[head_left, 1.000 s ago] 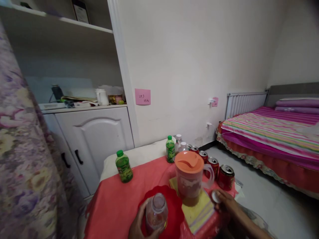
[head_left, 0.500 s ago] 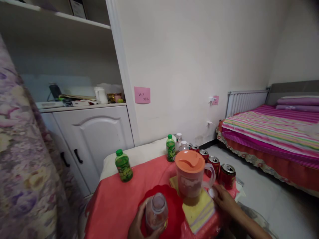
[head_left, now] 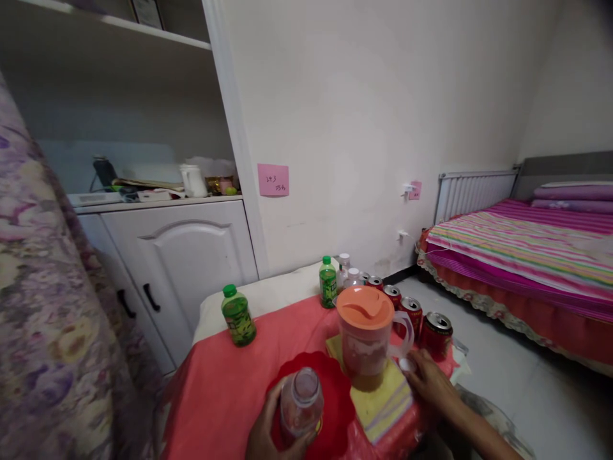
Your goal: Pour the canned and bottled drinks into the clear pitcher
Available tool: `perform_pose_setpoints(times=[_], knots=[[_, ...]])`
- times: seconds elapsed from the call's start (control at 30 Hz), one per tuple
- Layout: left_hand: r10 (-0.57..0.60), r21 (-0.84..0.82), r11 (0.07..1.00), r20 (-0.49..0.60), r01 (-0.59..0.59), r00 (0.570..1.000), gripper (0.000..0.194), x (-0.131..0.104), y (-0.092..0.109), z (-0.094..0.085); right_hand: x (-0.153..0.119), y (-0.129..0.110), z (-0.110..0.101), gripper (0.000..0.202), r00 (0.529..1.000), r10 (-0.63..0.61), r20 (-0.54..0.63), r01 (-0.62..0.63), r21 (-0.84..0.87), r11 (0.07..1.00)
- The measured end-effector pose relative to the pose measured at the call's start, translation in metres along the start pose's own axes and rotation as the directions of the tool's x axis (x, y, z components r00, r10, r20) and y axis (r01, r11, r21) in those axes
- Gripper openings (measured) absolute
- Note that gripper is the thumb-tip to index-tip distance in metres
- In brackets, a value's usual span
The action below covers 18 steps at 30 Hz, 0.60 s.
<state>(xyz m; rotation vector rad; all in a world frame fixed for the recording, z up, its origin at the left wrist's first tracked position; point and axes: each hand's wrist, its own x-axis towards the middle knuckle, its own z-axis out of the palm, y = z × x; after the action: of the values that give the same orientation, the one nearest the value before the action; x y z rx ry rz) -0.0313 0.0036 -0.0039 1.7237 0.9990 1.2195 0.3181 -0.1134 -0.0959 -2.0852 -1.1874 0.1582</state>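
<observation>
My left hand (head_left: 272, 429) is wrapped round a clear, uncapped bottle (head_left: 302, 409) that stands upright over a red scalloped plate (head_left: 338, 390). Whether the bottle's base rests on the plate is hidden. At the right of the table, my right hand (head_left: 430, 378) pinches a small white bottle cap (head_left: 407, 365) beside a folded yellow cloth (head_left: 380, 412). On that cloth stands a clear plastic pitcher (head_left: 364, 351) with an orange lid (head_left: 366, 308); its handle is just above my right fingers.
Two green bottles, one left (head_left: 238, 319) and one at the back (head_left: 328, 284), stand on the red-covered table (head_left: 215, 390). Several red cans (head_left: 435, 338) line its right edge, with white-capped bottles (head_left: 353, 278) behind the pitcher. A bed (head_left: 517, 249) is at right, a cabinet (head_left: 191, 262) at left.
Little differs. The camera view has shifted slightly, and both hands keep the bottle and cap in nearly the same places.
</observation>
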Motion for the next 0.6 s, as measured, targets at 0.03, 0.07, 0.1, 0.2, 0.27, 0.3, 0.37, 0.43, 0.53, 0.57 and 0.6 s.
perform_pose_setpoints(times=[0.03,0.07,0.1,0.2,0.27,0.3,0.37,0.43,0.53,0.57,0.6], knots=[[-0.002,0.002,1.0,-0.001,0.002,1.0,0.065,0.0,0.0,0.0,0.0,-0.001,0.0,0.028,1.0,-0.005,0.0,0.005,0.0,1.0],[-0.004,0.002,1.0,0.0,0.004,1.0,0.065,0.0,0.0,0.0,0.0,-0.001,0.0,0.028,1.0,-0.012,0.001,0.012,0.0,1.0],[-0.006,0.002,1.0,0.002,0.006,1.0,0.065,0.0,0.0,0.001,0.0,-0.002,0.0,0.028,1.0,-0.019,0.002,0.019,0.0,1.0],[-0.01,0.002,1.0,0.006,0.01,1.0,0.065,-0.001,-0.001,0.001,-0.001,-0.001,0.001,0.029,0.999,-0.037,0.003,0.037,-0.001,0.999],[-0.013,-0.001,1.0,0.004,0.013,1.0,0.066,-0.001,-0.003,0.001,-0.002,0.001,0.002,0.032,0.999,-0.04,0.0,0.04,-0.004,0.999],[-0.016,-0.003,1.0,0.001,0.016,1.0,0.066,-0.001,-0.003,0.001,-0.002,0.002,0.003,0.034,0.999,-0.039,-0.002,0.039,-0.006,0.999],[-0.021,-0.007,1.0,-0.005,0.021,1.0,0.067,-0.001,-0.005,0.001,-0.003,0.005,0.004,0.039,0.999,-0.035,-0.007,0.035,-0.007,0.999],[-0.023,-0.014,1.0,-0.004,0.023,1.0,0.068,0.0,-0.006,0.002,-0.003,0.007,0.006,0.042,0.999,-0.031,-0.01,0.031,-0.006,1.0],[-0.022,-0.031,0.999,0.016,0.023,1.0,0.069,0.0,-0.01,0.002,-0.003,0.009,0.007,0.043,1.0,-0.027,-0.014,0.027,-0.001,1.0],[-0.026,-0.037,0.999,0.023,0.026,0.999,0.07,0.001,-0.012,0.002,-0.003,0.01,0.007,0.044,1.0,-0.027,-0.015,0.027,0.003,1.0],[-0.031,-0.042,0.999,0.025,0.032,0.999,0.071,0.001,-0.013,0.003,-0.002,0.01,0.007,0.044,0.999,-0.029,-0.016,0.029,0.006,1.0]])
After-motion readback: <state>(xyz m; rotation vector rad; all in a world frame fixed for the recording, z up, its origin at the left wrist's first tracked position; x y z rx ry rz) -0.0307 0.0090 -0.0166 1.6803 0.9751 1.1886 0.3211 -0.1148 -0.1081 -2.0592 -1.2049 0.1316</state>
